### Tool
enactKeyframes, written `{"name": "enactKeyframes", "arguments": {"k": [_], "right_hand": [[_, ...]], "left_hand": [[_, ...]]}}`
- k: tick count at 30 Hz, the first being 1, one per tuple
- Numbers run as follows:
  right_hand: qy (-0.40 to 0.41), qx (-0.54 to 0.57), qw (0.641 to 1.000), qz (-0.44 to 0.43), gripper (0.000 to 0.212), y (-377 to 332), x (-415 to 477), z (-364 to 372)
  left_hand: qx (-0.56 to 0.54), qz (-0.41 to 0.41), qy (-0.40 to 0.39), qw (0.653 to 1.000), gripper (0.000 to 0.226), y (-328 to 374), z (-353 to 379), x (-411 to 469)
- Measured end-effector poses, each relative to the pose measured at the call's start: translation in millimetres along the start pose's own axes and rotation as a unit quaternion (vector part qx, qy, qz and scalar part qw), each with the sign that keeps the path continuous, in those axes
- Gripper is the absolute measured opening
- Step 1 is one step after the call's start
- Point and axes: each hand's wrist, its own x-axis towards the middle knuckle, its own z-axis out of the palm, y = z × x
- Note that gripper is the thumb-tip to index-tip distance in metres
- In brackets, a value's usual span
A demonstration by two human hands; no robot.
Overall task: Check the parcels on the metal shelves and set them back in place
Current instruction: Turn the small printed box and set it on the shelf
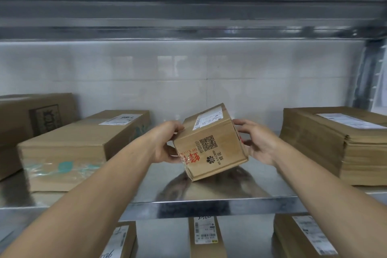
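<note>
Both hands are tilting a small cardboard parcel [211, 148] over the metal shelf [209, 197].

A long carton [69, 144] is lying at the left. The left hand [167, 142] is gripping the parcel's left edge with curled fingers. The parcel is sitting tilted just above the bare gap, its shipping label [209, 118] facing up. The right hand [257, 144] is cupping its right side, loosely curled. Levelling it first, then lowering it squarely between the carton and the stacked flat cartons [335, 142], looks wisest.

Upper shelf [188, 16] blurred; lower parcels [206, 241] cut off below.
</note>
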Motion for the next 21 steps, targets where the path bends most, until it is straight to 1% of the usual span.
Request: {"name": "enactKeyframes", "arguments": {"k": [3,5,7,9,11,14,17,21], "right_hand": [[0.002,-0.022,1.000,0.012,0.025,2.7,1.1,2.4],[0.013,-0.025,0.999,0.014,0.026,4.0,2.5,5.1],[0.011,-0.044,0.999,0.020,0.031,6.7,5.8,6.8],[-0.002,-0.065,0.997,0.028,0.042,9.5,8.9,8.6],[-0.019,-0.065,0.997,0.029,0.049,13.8,14.2,9.3],[-0.017,-0.046,0.999,0.025,0.049,17.8,19.1,11.9],[-0.001,-0.052,0.998,0.032,0.054,18.1,22.4,14.7],[0.007,-0.052,0.998,0.043,0.044,16.5,22.7,18.0]], "left_hand": [[0.004,0.012,0.022,1.000,0.015,0.5,-0.7,0.5],[0.000,0.019,0.025,1.000,0.015,0.6,0.0,0.3],[0.004,0.028,0.023,0.999,0.017,0.5,0.7,-2.3],[0.005,0.037,0.019,0.999,0.021,1.0,1.1,-3.7],[0.003,0.037,0.014,0.999,0.024,1.0,0.9,-2.8],[0.007,0.029,0.012,0.999,0.027,1.2,0.5,-0.4],[0.015,0.022,0.014,1.000,0.021,0.5,0.0,0.8],[0.017,0.012,0.018,1.000,0.017,-0.5,-2.0,1.9]]}}
